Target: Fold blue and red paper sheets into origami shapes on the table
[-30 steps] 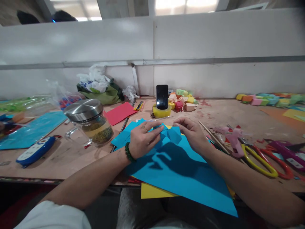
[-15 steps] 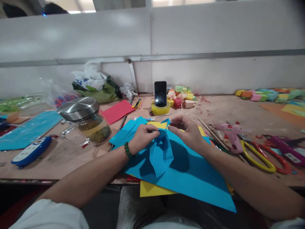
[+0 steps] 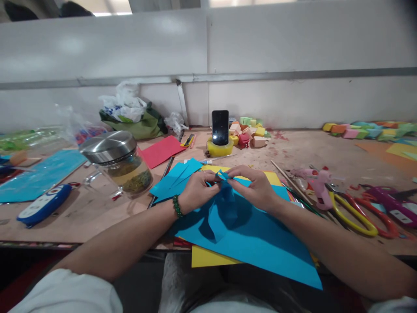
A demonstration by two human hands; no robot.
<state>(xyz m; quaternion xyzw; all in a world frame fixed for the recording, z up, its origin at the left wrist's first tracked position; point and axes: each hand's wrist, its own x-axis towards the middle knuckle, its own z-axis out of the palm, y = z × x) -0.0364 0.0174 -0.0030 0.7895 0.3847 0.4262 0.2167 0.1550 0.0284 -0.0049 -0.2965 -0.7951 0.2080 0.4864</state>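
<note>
**Folding blue paper at a crowded craft bench**

Pinching a small folded blue paper piece (image 3: 224,204), the left hand (image 3: 198,189) and the right hand (image 3: 254,187) are seen together in the head view, fingertips closed on its top edge. The piece is held just above a large blue sheet (image 3: 267,243) lying on the table (image 3: 97,217), and its lower part hangs down against that sheet. How the folds run under the fingers is hidden by the knuckles. A green bead bracelet (image 3: 177,206) is worn on the left wrist.

A yellow sheet (image 3: 208,257) is mostly covered by the blue one; only a near corner and a far strip are shown. More blue sheets (image 3: 172,176) are fanned out beside the left hand, partly covered by it.

A glass jar with a metal lid (image 3: 115,163) is set to the left, its contents too blurred to be named. A dark phone (image 3: 220,127) is stood upright in a yellow tape roll (image 3: 220,150), its screen blank. Foam blocks (image 3: 249,132) are piled behind it. A pink glue gun (image 3: 314,180) and yellow-handled scissors (image 3: 352,213) are lain to the right, near the right forearm. A blue and white case (image 3: 44,206) at the left carries markings too small to be read. No legible writing is shown anywhere. The far right edge is smeared by the lens.
</note>
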